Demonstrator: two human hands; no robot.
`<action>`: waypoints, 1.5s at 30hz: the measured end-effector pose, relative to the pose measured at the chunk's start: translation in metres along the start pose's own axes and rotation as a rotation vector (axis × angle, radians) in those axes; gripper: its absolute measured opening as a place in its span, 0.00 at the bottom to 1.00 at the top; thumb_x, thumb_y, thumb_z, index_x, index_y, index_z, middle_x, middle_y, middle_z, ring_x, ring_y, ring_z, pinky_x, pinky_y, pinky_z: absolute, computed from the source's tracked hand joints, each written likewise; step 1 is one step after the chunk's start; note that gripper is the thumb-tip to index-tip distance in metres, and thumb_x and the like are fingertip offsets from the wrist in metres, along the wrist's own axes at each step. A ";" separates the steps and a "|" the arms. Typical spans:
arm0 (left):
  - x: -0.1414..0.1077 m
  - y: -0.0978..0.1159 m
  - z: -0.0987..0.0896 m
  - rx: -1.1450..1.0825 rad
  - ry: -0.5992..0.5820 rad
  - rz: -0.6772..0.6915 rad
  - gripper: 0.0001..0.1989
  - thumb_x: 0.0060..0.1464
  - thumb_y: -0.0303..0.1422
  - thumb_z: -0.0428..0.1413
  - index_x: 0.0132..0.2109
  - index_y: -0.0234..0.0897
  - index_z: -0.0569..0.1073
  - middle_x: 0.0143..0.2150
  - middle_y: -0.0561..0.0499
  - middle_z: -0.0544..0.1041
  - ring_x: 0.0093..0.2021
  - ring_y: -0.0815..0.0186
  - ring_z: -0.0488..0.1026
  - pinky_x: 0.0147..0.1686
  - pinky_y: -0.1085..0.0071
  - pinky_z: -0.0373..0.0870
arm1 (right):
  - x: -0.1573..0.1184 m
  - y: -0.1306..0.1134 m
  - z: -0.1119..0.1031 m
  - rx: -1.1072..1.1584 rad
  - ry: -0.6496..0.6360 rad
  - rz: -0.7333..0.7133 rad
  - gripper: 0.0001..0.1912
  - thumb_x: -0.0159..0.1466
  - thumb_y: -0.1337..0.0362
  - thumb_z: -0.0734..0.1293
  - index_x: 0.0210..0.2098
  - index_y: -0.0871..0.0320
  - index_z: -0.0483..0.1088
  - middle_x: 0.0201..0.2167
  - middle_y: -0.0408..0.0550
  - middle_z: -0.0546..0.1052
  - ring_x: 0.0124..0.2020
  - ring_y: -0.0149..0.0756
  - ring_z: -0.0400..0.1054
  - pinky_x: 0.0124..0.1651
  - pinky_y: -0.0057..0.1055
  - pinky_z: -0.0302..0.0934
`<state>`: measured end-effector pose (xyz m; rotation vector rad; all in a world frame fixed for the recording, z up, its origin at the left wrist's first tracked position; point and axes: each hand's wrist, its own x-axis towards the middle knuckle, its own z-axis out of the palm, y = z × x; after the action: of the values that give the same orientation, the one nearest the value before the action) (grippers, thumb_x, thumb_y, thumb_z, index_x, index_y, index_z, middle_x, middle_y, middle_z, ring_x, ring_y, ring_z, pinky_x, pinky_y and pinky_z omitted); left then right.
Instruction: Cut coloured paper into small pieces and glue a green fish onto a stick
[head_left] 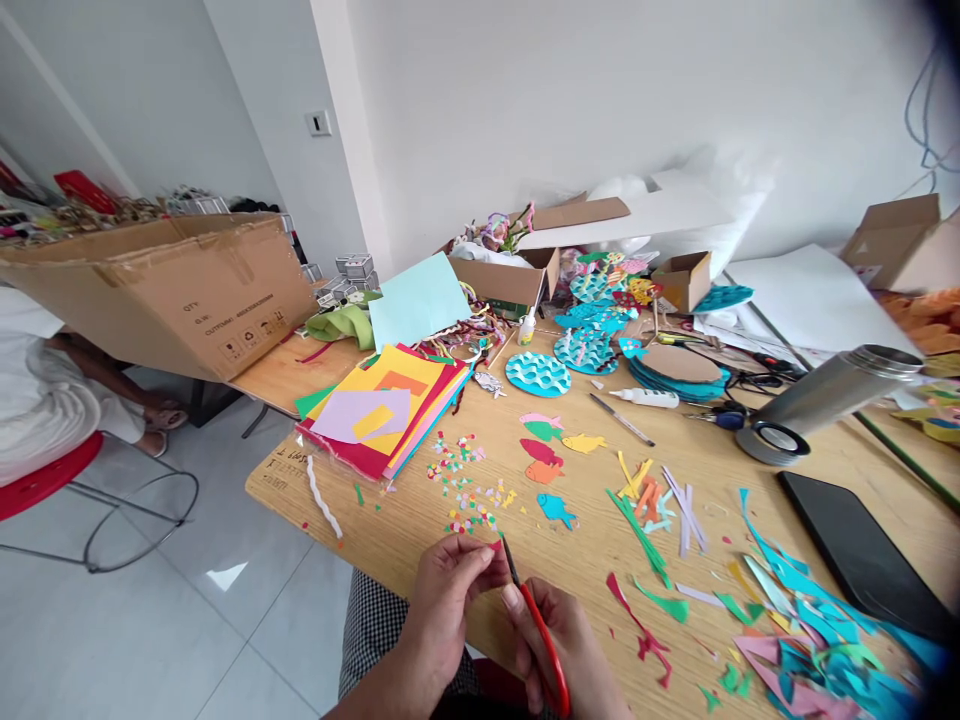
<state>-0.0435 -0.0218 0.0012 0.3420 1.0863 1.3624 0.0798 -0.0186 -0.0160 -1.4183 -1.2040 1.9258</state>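
My left hand (450, 590) pinches a small piece of red paper (496, 546) near the table's front edge. Red-handled scissors (543, 630) are gripped in my right hand (574, 645), their dark blades pointing up beside the red paper. Whether the blades touch the paper I cannot tell. Just beyond my hands lie scattered tiny paper dots (469, 510) in several colours. Farther up are cut paper fish: a blue fish (556, 510), an orange fish (544, 472), a dark red fish (540, 452) and a yellow fish (585, 443).
Coloured paper sheets (360, 415) are stacked at left. Paper strips (645, 510) and scraps (825, 640) spread to the right, near a black phone (862, 550) and a steel flask (840, 385). Decorated blue discs (538, 374) and a glue bottle (649, 398) lie farther back. A large carton (202, 290) stands left.
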 end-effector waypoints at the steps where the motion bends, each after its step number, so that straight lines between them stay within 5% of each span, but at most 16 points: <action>1: 0.001 0.003 -0.001 0.004 -0.015 -0.017 0.08 0.40 0.33 0.65 0.26 0.34 0.75 0.28 0.48 0.78 0.31 0.64 0.74 0.37 0.69 0.70 | -0.002 -0.001 -0.001 -0.009 -0.014 -0.006 0.29 0.51 0.34 0.62 0.23 0.56 0.56 0.08 0.36 0.66 0.06 0.22 0.55 0.11 0.19 0.41; 16: 0.012 0.023 -0.017 0.145 -0.224 -0.106 0.10 0.39 0.33 0.65 0.26 0.30 0.73 0.26 0.44 0.79 0.27 0.63 0.75 0.33 0.65 0.71 | -0.006 -0.007 -0.013 -0.112 -0.177 0.012 0.27 0.53 0.37 0.63 0.26 0.57 0.58 0.13 0.38 0.71 0.09 0.24 0.59 0.14 0.20 0.44; 45: 0.014 0.027 -0.015 0.290 -0.215 -0.146 0.10 0.37 0.33 0.63 0.25 0.31 0.72 0.25 0.45 0.78 0.26 0.63 0.75 0.31 0.67 0.70 | -0.005 -0.005 -0.012 -0.145 -0.157 0.059 0.27 0.52 0.38 0.64 0.25 0.55 0.57 0.10 0.36 0.68 0.07 0.23 0.55 0.12 0.20 0.42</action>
<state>-0.0738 -0.0079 0.0080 0.5963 1.1059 1.0144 0.0923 -0.0149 -0.0100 -1.4099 -1.4143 2.0589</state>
